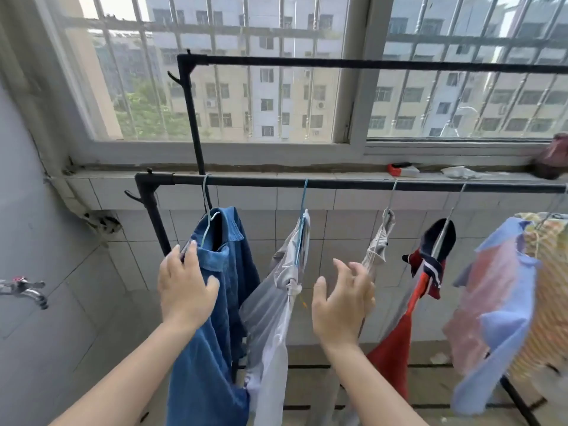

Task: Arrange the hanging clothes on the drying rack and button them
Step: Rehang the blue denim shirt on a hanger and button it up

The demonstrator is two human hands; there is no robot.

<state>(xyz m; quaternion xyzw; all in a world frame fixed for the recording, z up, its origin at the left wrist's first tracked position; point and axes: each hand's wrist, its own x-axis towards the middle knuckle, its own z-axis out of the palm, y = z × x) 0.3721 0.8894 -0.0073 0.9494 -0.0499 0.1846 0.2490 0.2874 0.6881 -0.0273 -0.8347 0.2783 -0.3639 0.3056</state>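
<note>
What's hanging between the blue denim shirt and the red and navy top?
Head view shows two garments there: a grey-white garment on a blue hanger next to the blue denim shirt, then a pale beige garment nearer the red and navy top.

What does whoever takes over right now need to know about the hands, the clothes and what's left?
Left hand: lies on the denim shirt by its collar, fingers fairly straight.
Right hand: open, fingers spread, holding nothing, by the small pale garment.
Clothes: all on hangers along the lower rail, with the denim shirt at the left end.
Done: hanging.
Left: the denim collar gapes and no fastened button shows, so button it, then probably the others.
</note>
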